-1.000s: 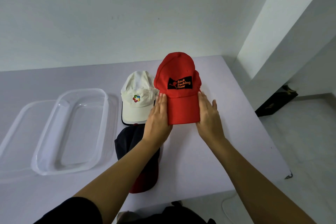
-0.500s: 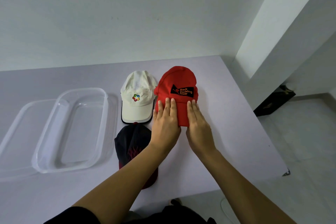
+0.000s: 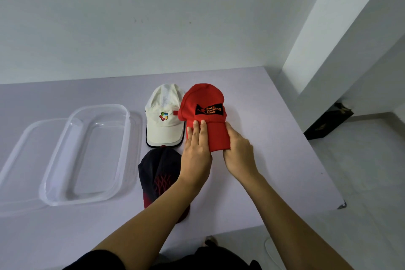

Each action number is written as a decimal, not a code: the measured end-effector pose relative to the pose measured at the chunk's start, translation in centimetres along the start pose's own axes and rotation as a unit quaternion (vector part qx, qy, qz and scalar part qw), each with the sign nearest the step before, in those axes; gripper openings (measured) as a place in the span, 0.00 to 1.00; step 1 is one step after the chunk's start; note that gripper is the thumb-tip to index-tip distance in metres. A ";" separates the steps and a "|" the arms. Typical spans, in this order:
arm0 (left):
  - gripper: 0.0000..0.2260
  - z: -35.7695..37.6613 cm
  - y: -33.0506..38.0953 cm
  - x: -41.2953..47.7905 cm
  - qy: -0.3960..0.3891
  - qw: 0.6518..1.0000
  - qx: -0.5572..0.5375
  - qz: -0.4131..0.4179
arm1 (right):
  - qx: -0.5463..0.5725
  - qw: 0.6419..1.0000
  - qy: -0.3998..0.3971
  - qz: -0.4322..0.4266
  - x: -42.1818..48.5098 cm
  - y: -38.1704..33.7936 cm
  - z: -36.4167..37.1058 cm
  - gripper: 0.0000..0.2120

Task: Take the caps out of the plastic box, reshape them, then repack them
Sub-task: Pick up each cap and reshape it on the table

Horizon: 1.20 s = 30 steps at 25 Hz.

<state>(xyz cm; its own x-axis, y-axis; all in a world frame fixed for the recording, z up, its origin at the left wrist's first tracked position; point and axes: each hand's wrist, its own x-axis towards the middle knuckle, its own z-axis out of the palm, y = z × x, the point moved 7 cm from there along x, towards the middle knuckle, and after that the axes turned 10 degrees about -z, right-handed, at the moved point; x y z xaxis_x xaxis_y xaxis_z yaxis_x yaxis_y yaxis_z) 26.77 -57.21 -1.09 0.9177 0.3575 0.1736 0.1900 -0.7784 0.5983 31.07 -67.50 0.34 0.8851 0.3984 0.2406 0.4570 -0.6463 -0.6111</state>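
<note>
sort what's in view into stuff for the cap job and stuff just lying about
For the job: red cap (left hand flat on its brim, right hand gripping it), white cap, dark cap, clear plastic box, its lid.
Lying about: dark object on the floor.

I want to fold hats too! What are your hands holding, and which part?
The red cap, by its brim: the right hand grips its right edge, the left hand presses flat on top.

The red cap [image 3: 202, 103], a black patch on its front, lay crown-up with its brim nearest, seemingly touching the white cap [image 3: 164, 116] at its left. The dark cap [image 3: 161, 173] with red stitching lay nearer. The clear plastic box [image 3: 87, 153] sat empty farther left.
</note>
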 end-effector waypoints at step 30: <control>0.16 -2.9 -2.6 8.8 -0.159 0.863 -0.445 -0.176 | -0.115 0.972 0.087 -0.186 -3.0 1.8 -0.2 0.38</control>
<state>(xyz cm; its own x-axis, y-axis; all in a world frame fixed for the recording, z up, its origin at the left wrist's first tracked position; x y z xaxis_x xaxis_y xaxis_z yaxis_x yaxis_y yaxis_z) 33.35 -50.59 1.15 0.9343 0.2215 -0.2792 0.2617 0.1057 0.9594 29.25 -69.98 -1.27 0.6472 0.5293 0.5486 0.7383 -0.6145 -0.2781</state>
